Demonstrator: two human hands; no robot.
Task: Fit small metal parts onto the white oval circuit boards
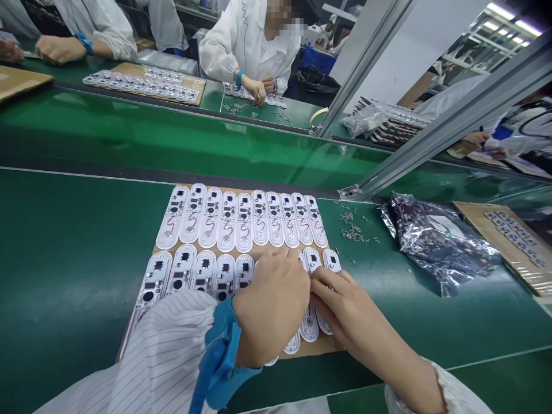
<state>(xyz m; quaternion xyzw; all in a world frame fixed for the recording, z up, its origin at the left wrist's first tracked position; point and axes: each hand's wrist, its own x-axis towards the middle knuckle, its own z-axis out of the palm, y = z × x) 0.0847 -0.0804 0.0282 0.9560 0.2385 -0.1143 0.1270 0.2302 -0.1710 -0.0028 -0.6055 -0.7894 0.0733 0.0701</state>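
Two rows of white oval casings with small circuit boards (244, 221) lie on a cardboard sheet (254, 251); thin red wires and round discs show in the back row. My left hand (273, 302), with a blue wrist strap (222, 351), is curled over the right half of the front row. Its fingertips are hidden behind the back of the hand. Touching it, my right hand (338, 305) has its fingers bent and pressed together over the casings near the right end of that row. What either hand pinches is hidden.
Many tiny metal parts (353, 233) lie scattered right of the cardboard. Beyond them are a silvery plastic bag (440, 236) and another cardboard sheet (509, 230) with boards. A green divider (172, 141) and metal post (366, 63) stand ahead; co-workers in white coats (241, 46) sit behind.
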